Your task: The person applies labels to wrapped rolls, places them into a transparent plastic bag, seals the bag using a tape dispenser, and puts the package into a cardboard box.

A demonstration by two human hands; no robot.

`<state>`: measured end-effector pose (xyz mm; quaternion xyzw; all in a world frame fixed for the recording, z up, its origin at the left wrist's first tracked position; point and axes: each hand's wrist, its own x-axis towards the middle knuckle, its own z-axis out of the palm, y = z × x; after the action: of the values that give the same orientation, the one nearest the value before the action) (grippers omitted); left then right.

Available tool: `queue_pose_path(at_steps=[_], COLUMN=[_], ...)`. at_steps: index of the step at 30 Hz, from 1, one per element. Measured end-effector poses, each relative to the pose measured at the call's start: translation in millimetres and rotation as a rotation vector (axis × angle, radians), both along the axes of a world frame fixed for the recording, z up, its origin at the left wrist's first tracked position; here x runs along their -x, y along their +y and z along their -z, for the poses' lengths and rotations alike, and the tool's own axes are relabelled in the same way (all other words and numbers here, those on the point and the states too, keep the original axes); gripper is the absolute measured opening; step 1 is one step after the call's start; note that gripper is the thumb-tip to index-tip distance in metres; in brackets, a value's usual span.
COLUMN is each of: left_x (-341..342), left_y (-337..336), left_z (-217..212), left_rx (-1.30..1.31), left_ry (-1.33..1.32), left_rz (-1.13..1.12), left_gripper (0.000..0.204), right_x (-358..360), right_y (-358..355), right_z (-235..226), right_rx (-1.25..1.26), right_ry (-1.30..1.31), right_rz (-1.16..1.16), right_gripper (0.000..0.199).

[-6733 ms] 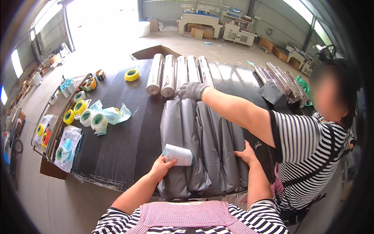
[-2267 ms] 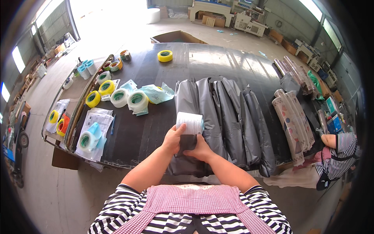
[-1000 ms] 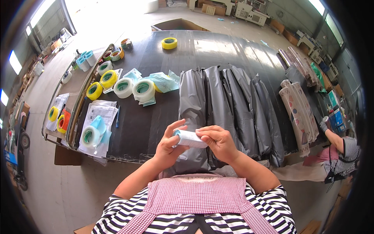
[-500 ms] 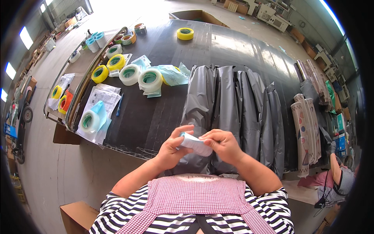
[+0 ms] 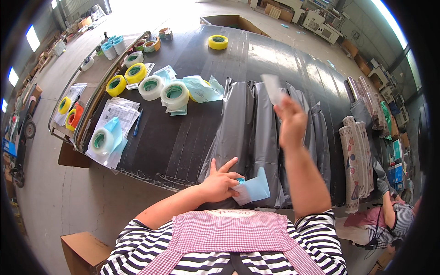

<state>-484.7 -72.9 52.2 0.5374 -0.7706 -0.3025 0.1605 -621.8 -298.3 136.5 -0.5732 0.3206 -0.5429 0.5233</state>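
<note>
My left hand (image 5: pixel 220 183) rests low over the grey plastic-wrapped packages (image 5: pixel 236 114), some fingers spread. Between its thumb side and the other fingers is a roll of labels (image 5: pixel 250 189) with a loose light-blue backing tail. Farther out, my right hand (image 5: pixel 292 120) pinches a white label (image 5: pixel 272 88), smeared by motion, above the middle packages. Several of these long grey packages lie side by side, pointing away from me.
Rolls of clear tape (image 5: pixel 174 93) and yellow tape (image 5: pixel 218 42) stand on the black table (image 5: pixel 192 59). Papers (image 5: pixel 120 110) and a blue pen (image 5: pixel 138 123) lie at left. Patterned rolls (image 5: pixel 349 169) are at right, near another person (image 5: pixel 389 220). A cardboard box (image 5: pixel 87 247) stands lower left.
My hands have moved apart. The right has gone up and forward with a white label off the roll; the left has lowered the roll onto the packages, its blue backing now hanging out.
</note>
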Motion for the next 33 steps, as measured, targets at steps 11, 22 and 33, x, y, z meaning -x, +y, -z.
queue_pose_path(at_steps=[11,22,33], left_x=[-19,-14,-3], left_y=[10,18,22], left_z=[6,16,14], left_rx=[0.025,0.149,0.203], left_ry=[0.057,0.051,0.063], left_rz=[0.025,-0.014,-0.029], left_gripper=[0.028,0.024,0.019], right_x=[-9,3,-79], right_y=[85,83,98], right_z=[96,72,56], right_rx=[0.799,0.584,0.412], right_ry=[0.634,1.043,1.555], right_rz=[-0.154,-0.485,-0.548], right_gripper=[0.036,0.030,0.047])
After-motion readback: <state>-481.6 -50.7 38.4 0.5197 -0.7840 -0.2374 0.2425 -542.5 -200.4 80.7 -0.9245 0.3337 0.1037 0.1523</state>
